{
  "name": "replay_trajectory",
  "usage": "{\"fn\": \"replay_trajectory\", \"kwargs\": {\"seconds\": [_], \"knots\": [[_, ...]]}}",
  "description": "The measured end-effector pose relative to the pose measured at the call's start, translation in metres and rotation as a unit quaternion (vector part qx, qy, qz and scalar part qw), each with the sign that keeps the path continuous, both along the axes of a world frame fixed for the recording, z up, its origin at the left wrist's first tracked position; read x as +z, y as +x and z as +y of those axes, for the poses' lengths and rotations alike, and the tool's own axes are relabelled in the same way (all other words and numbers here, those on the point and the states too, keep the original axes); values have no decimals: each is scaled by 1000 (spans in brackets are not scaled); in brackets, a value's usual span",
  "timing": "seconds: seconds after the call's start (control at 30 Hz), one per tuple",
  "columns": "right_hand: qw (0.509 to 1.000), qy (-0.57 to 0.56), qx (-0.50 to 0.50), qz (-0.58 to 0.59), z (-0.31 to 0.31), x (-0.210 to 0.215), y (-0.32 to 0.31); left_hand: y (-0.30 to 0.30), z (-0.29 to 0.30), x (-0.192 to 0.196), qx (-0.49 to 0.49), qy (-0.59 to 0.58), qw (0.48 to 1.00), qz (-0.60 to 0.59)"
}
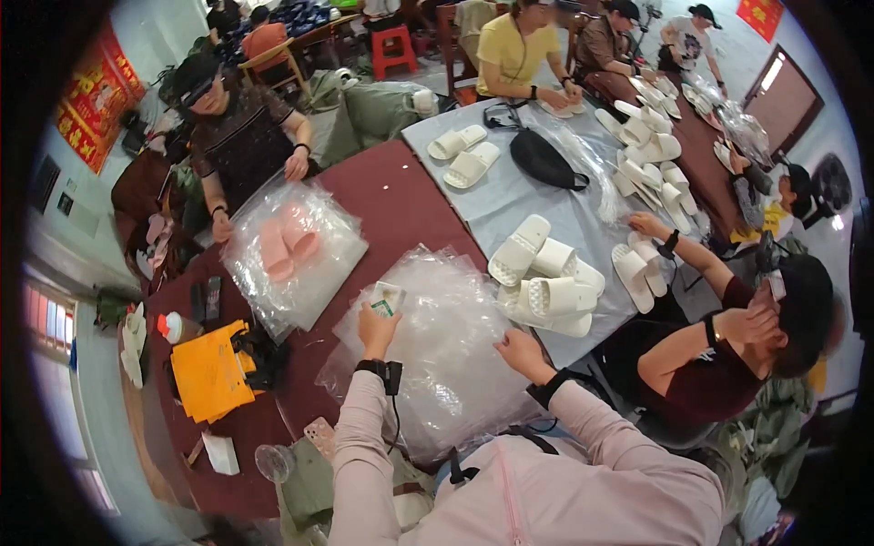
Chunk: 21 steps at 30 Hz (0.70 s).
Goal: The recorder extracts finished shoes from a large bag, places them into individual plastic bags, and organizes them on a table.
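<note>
My left hand (374, 329) is closed around a small white packet with a green patch (386, 298). It is above a wide, loose stack of clear plastic bags (437, 341) on the dark red tablecloth. My right hand (523, 355) is over the right side of the same stack, fingers curled together; whatever they pinch, if anything, is too small to make out. Just beyond that hand, a heap of white slippers (552, 289) lies on the grey-blue table cover.
Across the table, a person holds clear bags (323, 232) beneath pink slippers (289, 241). A yellow bag (211, 371) and a phone (320, 438) lie to my left. A black waist pouch (544, 159) and more white slippers (648, 132) lie farther off. A co-worker sits close on my right.
</note>
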State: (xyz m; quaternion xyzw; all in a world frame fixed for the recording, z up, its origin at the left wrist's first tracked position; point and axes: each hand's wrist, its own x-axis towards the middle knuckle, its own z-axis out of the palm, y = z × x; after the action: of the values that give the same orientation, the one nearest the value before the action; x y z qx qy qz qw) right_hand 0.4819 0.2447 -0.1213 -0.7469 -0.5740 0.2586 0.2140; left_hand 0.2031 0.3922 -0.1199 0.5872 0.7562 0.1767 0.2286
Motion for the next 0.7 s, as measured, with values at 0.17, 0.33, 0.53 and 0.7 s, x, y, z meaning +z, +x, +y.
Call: {"fn": "replay_trajectory", "kwargs": {"seconds": [0.17, 0.33, 0.53, 0.7], "knots": [[996, -6, 76, 42, 13, 18, -51, -87, -24, -28, 48, 2, 998, 45], [987, -19, 142, 77, 22, -1, -85, -129, -56, 2, 192, 9, 974, 119], [975, -30, 208, 74, 28, 2, -112, -160, -100, 13, 167, -72, 955, 235], [957, 31, 233, 170, 32, 4, -100, -124, -109, 21, 137, -12, 945, 297]]}}
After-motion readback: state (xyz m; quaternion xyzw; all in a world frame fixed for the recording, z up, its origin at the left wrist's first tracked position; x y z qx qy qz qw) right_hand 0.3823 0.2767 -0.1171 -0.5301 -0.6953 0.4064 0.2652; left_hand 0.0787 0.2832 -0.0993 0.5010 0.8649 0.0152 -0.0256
